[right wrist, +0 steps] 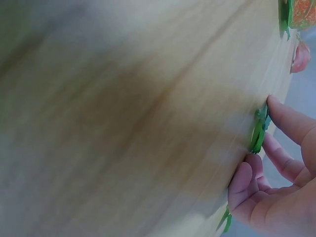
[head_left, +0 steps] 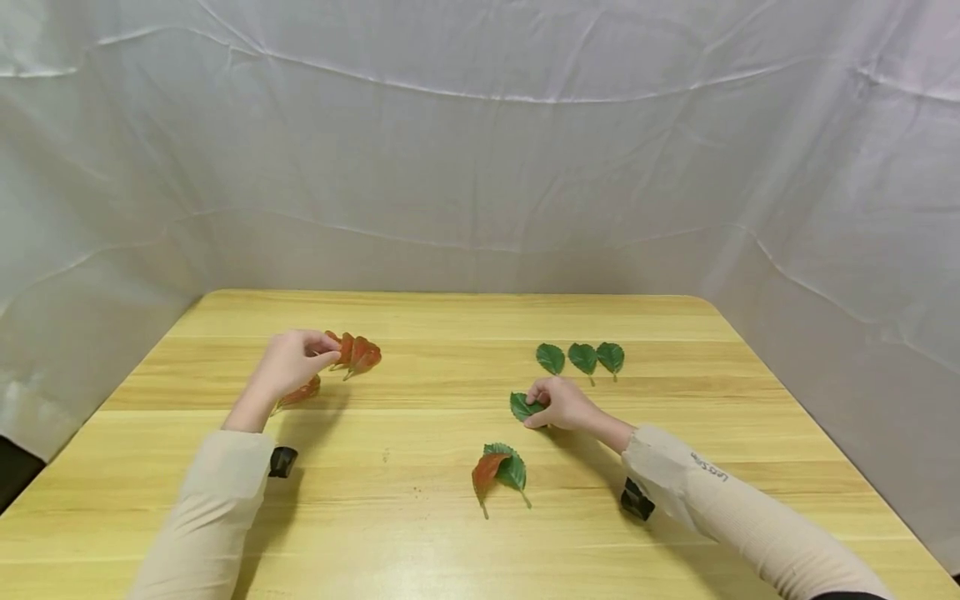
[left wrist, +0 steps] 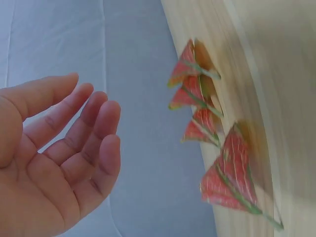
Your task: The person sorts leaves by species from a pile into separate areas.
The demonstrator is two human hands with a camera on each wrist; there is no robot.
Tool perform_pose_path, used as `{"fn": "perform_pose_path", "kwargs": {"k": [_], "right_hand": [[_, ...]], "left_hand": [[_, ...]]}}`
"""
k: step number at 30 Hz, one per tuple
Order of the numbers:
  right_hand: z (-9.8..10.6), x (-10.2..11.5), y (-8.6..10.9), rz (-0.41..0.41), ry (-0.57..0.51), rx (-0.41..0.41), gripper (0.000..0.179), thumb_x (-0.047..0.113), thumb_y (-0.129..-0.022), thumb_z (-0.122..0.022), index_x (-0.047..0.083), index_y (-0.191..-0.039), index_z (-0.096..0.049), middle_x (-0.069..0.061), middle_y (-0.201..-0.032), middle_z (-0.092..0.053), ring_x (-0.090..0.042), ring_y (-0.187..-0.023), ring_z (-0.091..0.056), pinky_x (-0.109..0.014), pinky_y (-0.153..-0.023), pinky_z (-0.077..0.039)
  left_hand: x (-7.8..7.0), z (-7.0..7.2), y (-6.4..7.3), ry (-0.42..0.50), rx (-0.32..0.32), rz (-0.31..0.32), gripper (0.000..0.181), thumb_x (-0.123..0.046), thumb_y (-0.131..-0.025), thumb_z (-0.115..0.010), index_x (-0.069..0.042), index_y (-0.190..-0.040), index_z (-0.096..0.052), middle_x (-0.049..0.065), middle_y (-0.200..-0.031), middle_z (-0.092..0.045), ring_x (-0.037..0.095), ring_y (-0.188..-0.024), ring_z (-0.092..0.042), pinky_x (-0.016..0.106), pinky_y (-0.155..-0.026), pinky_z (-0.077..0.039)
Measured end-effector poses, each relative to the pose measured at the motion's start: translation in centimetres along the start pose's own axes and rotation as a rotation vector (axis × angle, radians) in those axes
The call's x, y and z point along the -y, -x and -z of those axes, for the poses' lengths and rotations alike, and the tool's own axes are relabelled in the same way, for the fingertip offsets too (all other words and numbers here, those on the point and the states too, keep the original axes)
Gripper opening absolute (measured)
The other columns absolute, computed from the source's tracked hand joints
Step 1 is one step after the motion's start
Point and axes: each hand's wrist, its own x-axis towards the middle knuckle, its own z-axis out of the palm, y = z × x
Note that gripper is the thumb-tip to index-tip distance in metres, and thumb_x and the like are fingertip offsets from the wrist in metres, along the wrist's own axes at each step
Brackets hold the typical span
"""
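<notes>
My left hand (head_left: 288, 362) hovers over the left side of the table, fingers loosely bent with nothing in them. Beneath and beyond it lie several red leaves, three in an overlapping row (head_left: 363, 357) and one red leaf (head_left: 303, 392) nearer me. The left wrist view shows that nearer leaf (left wrist: 229, 175) folded, its stem towards the table. With thumb and fingers my right hand (head_left: 568, 405) pinches a green leaf (head_left: 519, 407) at the tabletop. In the right wrist view, the fingertips sit at the edges of this leaf (right wrist: 258, 129), which partly hides behind them.
Three green leaves, the middle one (head_left: 582, 357) among them, form a row beyond my right hand. Closer to me, a red leaf (head_left: 487, 475) overlaps another green leaf (head_left: 514, 472). White cloth (head_left: 480, 183) encloses the wooden table (head_left: 420, 550) at the back and sides.
</notes>
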Motion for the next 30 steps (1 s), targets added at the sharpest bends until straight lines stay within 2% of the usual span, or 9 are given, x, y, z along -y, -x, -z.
{"fn": "perform_pose_path", "kwargs": {"k": [8,12,17,30], "right_hand": [[0.0,0.0,0.1,0.0,0.001,0.002,0.025,0.011,-0.068,-0.078,0.003,-0.086,-0.062,-0.006,-0.087,-0.057,-0.022,-0.085,-0.052,-0.038,-0.076,-0.044],[0.0,0.0,0.0,-0.004,0.002,-0.002,0.024,0.01,-0.069,-0.077,0.003,-0.086,-0.062,-0.006,-0.088,-0.057,-0.022,-0.086,-0.052,-0.038,-0.076,-0.044],[0.0,0.0,0.0,-0.009,0.006,-0.007,0.022,0.01,-0.07,-0.076,0.004,-0.086,-0.063,-0.006,-0.089,-0.058,-0.023,-0.087,-0.053,-0.038,-0.077,-0.044],[-0.1,0.3,0.1,-0.013,0.008,-0.006,0.022,0.008,-0.069,-0.076,0.003,-0.085,-0.062,-0.007,-0.089,-0.058,-0.023,-0.087,-0.053,-0.039,-0.078,-0.044]], "left_hand": [[-0.7,-1.3,0.0,0.035,0.009,-0.052,0.02,-0.015,-0.088,-0.057,0.002,-0.096,-0.065,0.01,-0.088,-0.062,0.026,-0.081,-0.056,0.043,-0.072,-0.044],[-1.2,-1.7,0.0,0.02,0.008,-0.067,0.017,-0.013,-0.087,-0.058,0.001,-0.094,-0.066,0.008,-0.085,-0.062,0.023,-0.076,-0.055,0.04,-0.068,-0.044],[-2.0,-2.2,0.1,0.0,0.01,-0.1,0.014,-0.012,-0.086,-0.059,-0.001,-0.091,-0.067,0.008,-0.086,-0.063,0.024,-0.079,-0.056,0.041,-0.069,-0.045],[-3.9,-4.6,0.2,0.001,0.064,-0.175,0.011,-0.011,-0.085,-0.06,-0.004,-0.089,-0.068,0.003,-0.083,-0.064,0.016,-0.072,-0.057,0.036,-0.066,-0.046]]}}
